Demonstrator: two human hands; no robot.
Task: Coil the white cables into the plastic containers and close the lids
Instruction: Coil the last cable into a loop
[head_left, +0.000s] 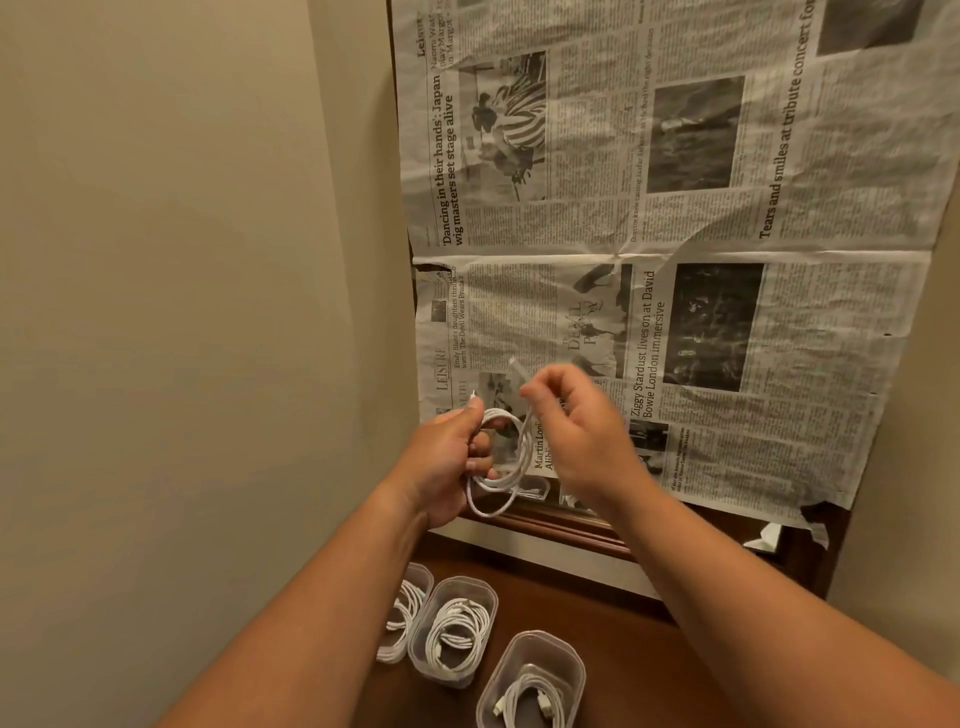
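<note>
- Newspaper (675, 208) hangs behind a brown wooden surface (597, 649).
- Above the surface's far edge, off the wood, the white cable (498, 483) hangs as a loose coil. My left hand (447, 462) grips its loops, fingers (480, 447) curled round them.
- My right hand (582, 431) pinches the free strand, which rises up and right from the coil. I judge this hand lays the next loop.
- Three containers (452, 629) sit by the surface's left edge, below my hands. Each holds coiled cable, and none is closed yet.
</note>
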